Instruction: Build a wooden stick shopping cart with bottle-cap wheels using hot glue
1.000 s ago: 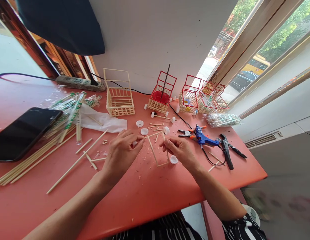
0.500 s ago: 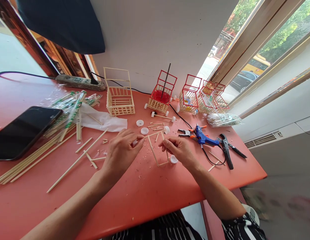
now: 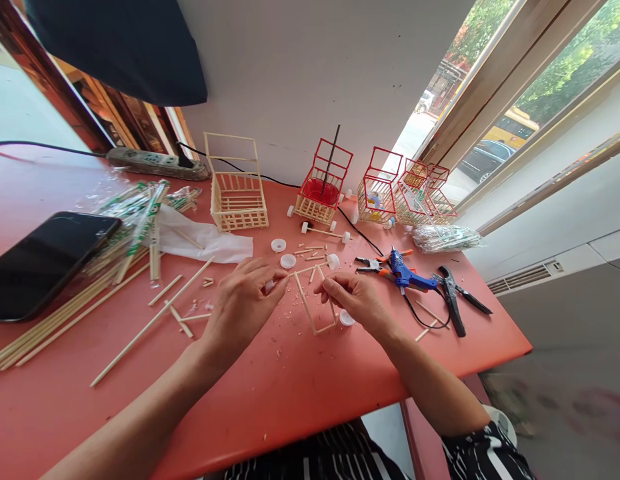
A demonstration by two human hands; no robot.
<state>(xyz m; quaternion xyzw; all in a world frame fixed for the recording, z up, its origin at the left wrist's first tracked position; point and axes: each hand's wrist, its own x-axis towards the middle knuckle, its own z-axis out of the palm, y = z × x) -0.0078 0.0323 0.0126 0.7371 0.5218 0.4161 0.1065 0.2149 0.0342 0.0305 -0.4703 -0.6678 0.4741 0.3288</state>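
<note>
Bare red tabletop (image 3: 270, 393) separates the near edge (image 3: 340, 420) from a small stick frame (image 3: 305, 302).
Left hand (image 3: 247, 300): thumb and forefinger pinched at its upper-left corner; right hand (image 3: 353, 300) pinching its right side, whose top has shifted leftward. White bottle caps (image 3: 288, 261), then miniature stick baskets (image 3: 239, 220), stand beyond.

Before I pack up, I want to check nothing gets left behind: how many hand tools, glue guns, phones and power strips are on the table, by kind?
Orange-handled pliers: 1
Black-handled hand tool: 1
Blue glue gun: 1
Phone: 1
Power strip: 1
Total: 5
</note>
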